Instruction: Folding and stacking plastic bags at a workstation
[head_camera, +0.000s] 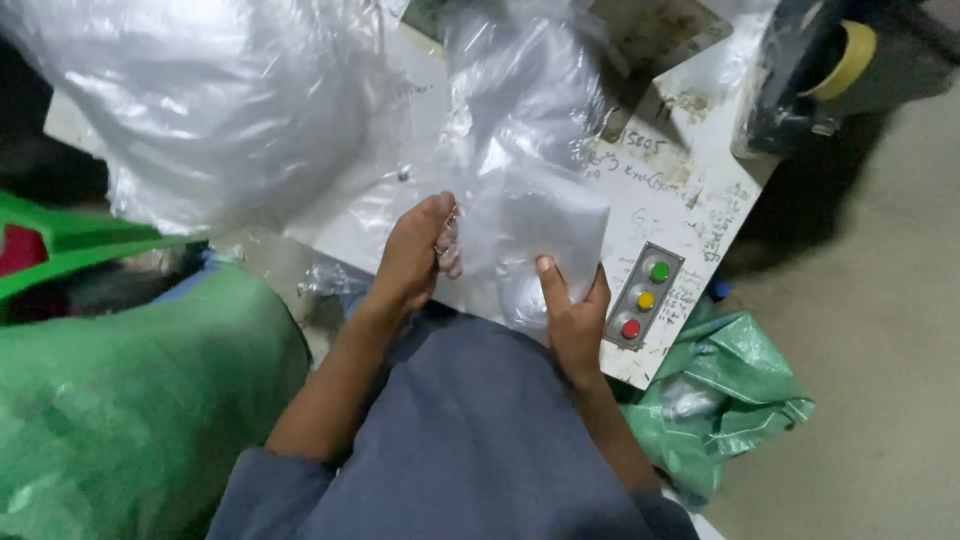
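Observation:
Both my hands hold a clear plastic bag (545, 215) over the near edge of a white machine table (690, 200). My left hand (415, 255) pinches the bag's left edge with fingers curled. My right hand (572, 305) grips its lower right part, thumb pressed on top of the film. The bag runs up into a loose heap of more clear plastic film (520, 90) lying on the table.
A big bundle of clear plastic (200, 110) fills the upper left. A green woven sack (110, 420) bulges at my left, another green sack (730, 390) lies on the floor at right. A grey panel with green, yellow and red buttons (645, 297) sits beside my right hand.

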